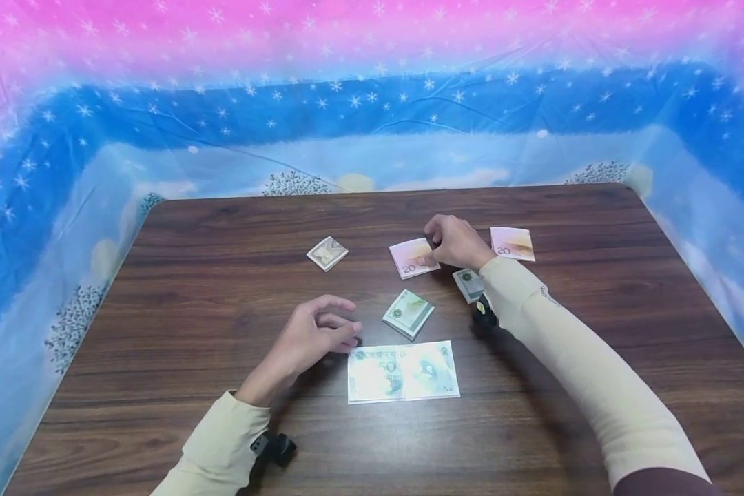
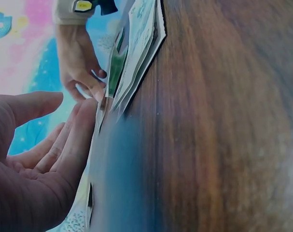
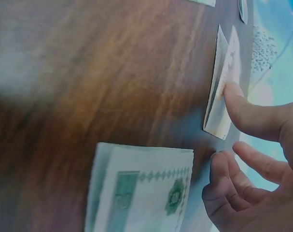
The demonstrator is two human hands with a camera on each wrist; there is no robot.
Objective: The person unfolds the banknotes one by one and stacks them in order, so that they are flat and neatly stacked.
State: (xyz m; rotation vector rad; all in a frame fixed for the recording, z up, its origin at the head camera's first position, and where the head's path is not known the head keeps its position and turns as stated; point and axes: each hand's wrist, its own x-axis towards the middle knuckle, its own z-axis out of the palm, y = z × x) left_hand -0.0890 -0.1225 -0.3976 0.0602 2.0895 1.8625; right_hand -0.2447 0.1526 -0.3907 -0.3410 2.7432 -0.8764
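Snowflake-patterned pink-and-blue cloth [image 1: 372, 110] surrounds a dark wood-grain desk [image 1: 180, 310]. One folded pink paper banknote marked 20 [image 1: 407, 255] lies under the thumb of the right grip [image 1: 459, 242], whose fingers are parted from that thumb, pinching nothing. Relaxed and empty, the left grip [image 1: 313, 336] is just beside a pale green paper banknote marked 50 [image 1: 403, 372]. Light, flat thumb pressure should steady the fold. The pink note's numeral reads upright from the near side; its long axis is hard to judge, foreshortened.

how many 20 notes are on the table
2: one 20 note touched by the right hand, the other 20 note further right. The right sleeve could hide more.
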